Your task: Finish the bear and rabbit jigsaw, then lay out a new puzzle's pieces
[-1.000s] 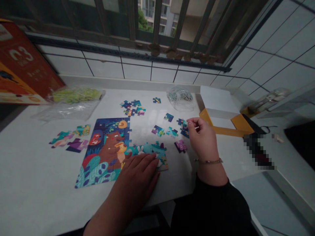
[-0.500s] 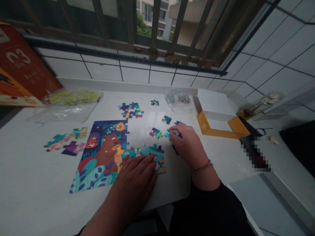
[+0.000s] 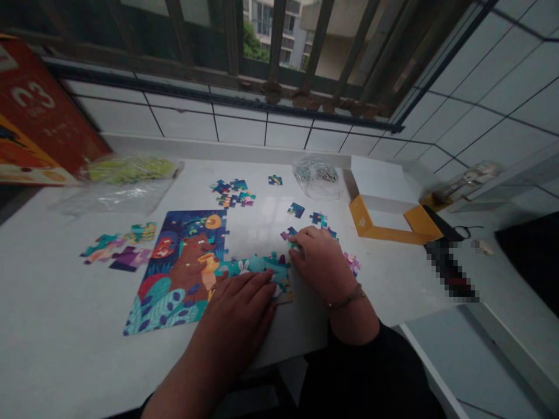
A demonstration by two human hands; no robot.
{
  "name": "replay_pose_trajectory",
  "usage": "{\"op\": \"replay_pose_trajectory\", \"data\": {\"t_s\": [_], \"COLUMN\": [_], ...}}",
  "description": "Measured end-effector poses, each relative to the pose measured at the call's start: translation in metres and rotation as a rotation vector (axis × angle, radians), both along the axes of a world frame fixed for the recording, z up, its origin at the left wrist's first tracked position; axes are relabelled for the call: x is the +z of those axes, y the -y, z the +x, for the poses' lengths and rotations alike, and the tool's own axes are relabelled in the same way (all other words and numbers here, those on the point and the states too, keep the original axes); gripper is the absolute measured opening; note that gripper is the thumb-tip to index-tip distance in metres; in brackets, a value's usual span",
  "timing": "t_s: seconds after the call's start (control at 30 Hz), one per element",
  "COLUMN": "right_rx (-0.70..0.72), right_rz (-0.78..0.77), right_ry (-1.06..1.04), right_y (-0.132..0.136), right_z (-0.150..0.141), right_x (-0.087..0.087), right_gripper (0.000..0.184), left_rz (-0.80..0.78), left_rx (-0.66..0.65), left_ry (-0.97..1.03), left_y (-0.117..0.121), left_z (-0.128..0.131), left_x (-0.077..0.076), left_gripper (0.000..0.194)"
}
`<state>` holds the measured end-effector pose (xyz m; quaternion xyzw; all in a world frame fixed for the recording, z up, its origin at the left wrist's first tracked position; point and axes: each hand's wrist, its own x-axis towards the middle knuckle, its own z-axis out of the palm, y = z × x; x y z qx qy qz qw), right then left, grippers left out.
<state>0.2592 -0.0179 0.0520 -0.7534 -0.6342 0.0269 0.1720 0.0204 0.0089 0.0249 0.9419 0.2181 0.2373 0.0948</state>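
A partly assembled jigsaw puzzle [image 3: 187, 265] with a brown bear lies on the white counter. My left hand [image 3: 242, 299] rests flat on its lower right section, fingers stretched out and covering part of a rabbit picture. To the right, my right hand [image 3: 321, 259] has its thumb and fingertips closed on a purple and green puzzle piece [image 3: 287, 233]; the hand hides part of that piece. Loose puzzle pieces [image 3: 318, 219] lie just beyond this hand, and a pink and purple piece [image 3: 351, 263] shows to its right.
Several loose pieces [image 3: 238, 185] lie above the puzzle, more pieces [image 3: 131, 257] at its left. A plastic bag with green contents [image 3: 131, 170], another clear bag [image 3: 317, 177] and an opened yellow box [image 3: 393, 233] stand toward the back. A red box [image 3: 39, 110] is at far left.
My right hand has shifted a little left and down, onto the purple and green puzzle piece, which has moved right. Pieces behind the hand are uncovered. My left hand stays on the puzzle.
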Motion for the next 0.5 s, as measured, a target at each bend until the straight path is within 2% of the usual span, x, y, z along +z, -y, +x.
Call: {"op": "replay_pose_trajectory", "data": {"t_s": [0.1,0.2,0.23,0.33,0.4,0.47,0.5], "right_rx": [0.01,0.004,-0.004,-0.036,-0.046,-0.036,-0.03], "right_rz": [0.016,0.018,0.027,0.041,0.013,-0.009,-0.011], "right_ry": [-0.029,-0.076,-0.106,-0.214,-0.259,-0.28,-0.287], "right_y": [0.0,-0.0005,-0.0005,-0.0004,-0.0001,0.0,-0.0001], "right_z": [0.0037,0.0061,0.0067,0.0075,0.0074,0.0072,0.0071], "right_x": [-0.0007,-0.0039,-0.0052,-0.0084,-0.0086,-0.0067,-0.0052], "right_gripper": [0.007,0.006,0.01,0.043,0.058,0.058,0.052], "left_rz": [0.006,0.005,0.0,-0.009,-0.013,-0.014,-0.015], "left_rx": [0.024,0.057,0.068,0.088,0.098,0.104,0.106], "left_ry": [0.004,0.005,0.004,0.002,0.002,0.004,0.005], "left_y": [-0.0005,-0.0005,-0.0004,-0.0004,-0.0004,-0.0003,-0.0004], "left_z": [-0.0007,-0.0016,-0.0018,-0.002,-0.0018,-0.0016,-0.0015], "left_x": [0.0005,0.0005,0.0005,0.0004,0.0,-0.0004,-0.0005], "left_gripper": [0.025,0.025,0.026,0.027,0.027,0.027,0.027]}}
